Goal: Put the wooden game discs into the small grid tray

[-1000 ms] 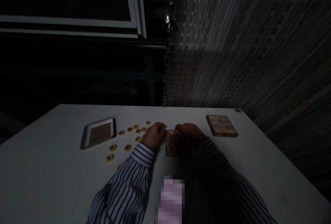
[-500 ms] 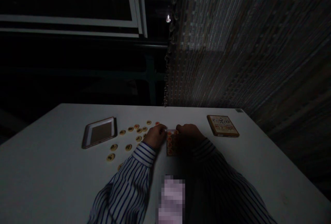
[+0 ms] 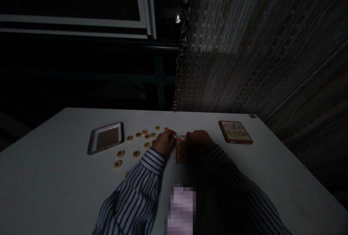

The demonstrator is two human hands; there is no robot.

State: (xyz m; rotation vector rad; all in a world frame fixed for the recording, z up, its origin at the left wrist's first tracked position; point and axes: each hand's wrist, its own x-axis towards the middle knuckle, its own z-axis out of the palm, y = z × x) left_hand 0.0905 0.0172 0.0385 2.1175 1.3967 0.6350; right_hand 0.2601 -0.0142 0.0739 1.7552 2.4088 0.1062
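In dim light my left hand [image 3: 164,142] and my right hand [image 3: 200,139] flank a small block of round game pieces with red marks [image 3: 181,149] on a white table [image 3: 54,188]. Both hands curl inward at the block's far end, fingertips touching the pieces there. Whether either hand grips a piece is not visible. Loose round pale pieces [image 3: 136,153] lie scattered to the left of my left hand. Both arms wear striped sleeves.
A shallow rectangular tray [image 3: 106,142] lies at the left of the table. A flat square box with a printed lid [image 3: 235,131] sits at the right. A beaded curtain hangs behind the table on the right, and a dark window on the left.
The block of pieces looks narrower, with my hands pressed a little closer against its sides. The camera has shifted slightly.
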